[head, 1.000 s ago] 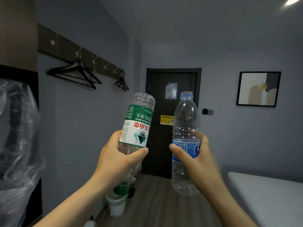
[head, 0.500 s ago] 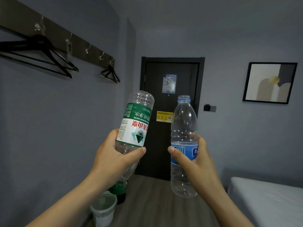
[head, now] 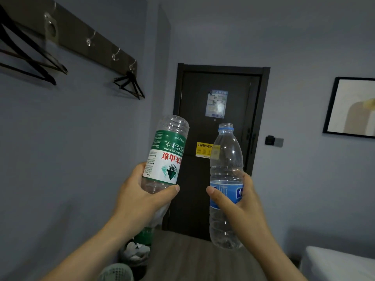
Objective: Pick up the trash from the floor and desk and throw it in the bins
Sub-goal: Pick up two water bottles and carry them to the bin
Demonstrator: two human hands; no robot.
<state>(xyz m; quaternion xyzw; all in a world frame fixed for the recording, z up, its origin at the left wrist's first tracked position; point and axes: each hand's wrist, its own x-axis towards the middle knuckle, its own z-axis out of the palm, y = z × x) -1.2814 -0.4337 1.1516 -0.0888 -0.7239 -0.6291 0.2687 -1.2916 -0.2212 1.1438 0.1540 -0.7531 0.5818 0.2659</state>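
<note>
Grey walls are seen around a dark door (head: 194, 94), on which a printed notice (head: 216, 104) and a yellow sticker (head: 203, 150) are stuck. Left of the door, a hook rail (head: 81, 35) with black hangers (head: 129, 84) is fixed to the wall. Right of the door, a switch (head: 274, 141) and a framed picture (head: 353, 107) are mounted. Wood-look floor (head: 194, 258) is laid before the door, and a bed (head: 341, 264) is seen at its lower right.

Two bottles are held up in front of the door. The green-label bottle (head: 168, 155), upside down and tilted, is gripped in the curled left hand (head: 140, 201). The blue-label bottle (head: 226, 159), upright and uncapped, is gripped in the curled right hand (head: 241, 205). Below the door's left edge, a dark bin (head: 135, 254) holding white scraps and a pale mesh bin (head: 116, 272) are stood on the floor.
</note>
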